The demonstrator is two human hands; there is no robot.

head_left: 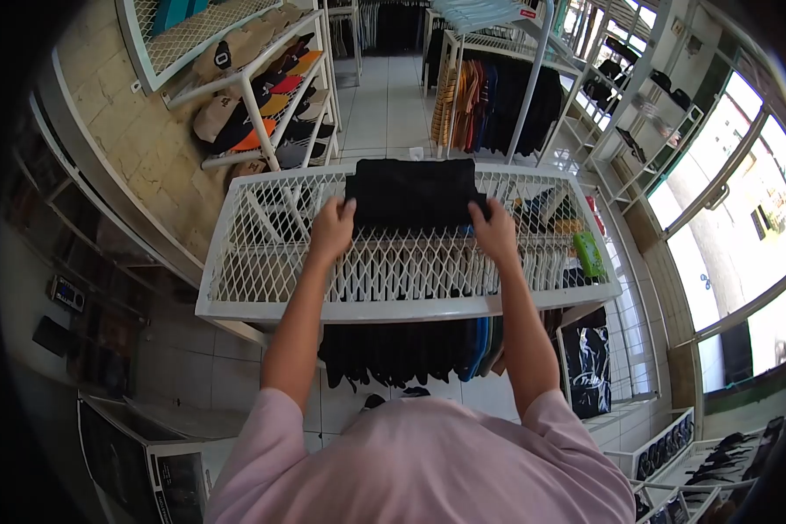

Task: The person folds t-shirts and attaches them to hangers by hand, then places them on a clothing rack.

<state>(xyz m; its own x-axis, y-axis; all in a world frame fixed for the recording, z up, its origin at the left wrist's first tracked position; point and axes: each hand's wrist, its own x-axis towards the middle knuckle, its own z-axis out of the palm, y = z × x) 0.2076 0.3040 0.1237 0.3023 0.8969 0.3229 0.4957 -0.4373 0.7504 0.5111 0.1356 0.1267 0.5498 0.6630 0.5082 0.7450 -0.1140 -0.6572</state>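
A folded black garment [415, 194] lies over the far part of a white wire-mesh rack top [262, 278]. Its exact kind cannot be made out. My left hand [332, 229] grips the garment's near left corner, thumb on top. At the opposite corner, my right hand [495, 230] pinches the cloth the same way. Both forearms reach forward across the mesh. Below the mesh hang several dark garments [384, 349] on hangers, with a blue one at the right end.
A green packet [589, 255] lies on the mesh at the right. Shelves of caps [271, 113] stand to the left. Farther back, a clothes rack [506, 100] holds colored shirts. Glass doors [716, 236] are on the right, and a black printed bag [588, 371] is beside the rack.
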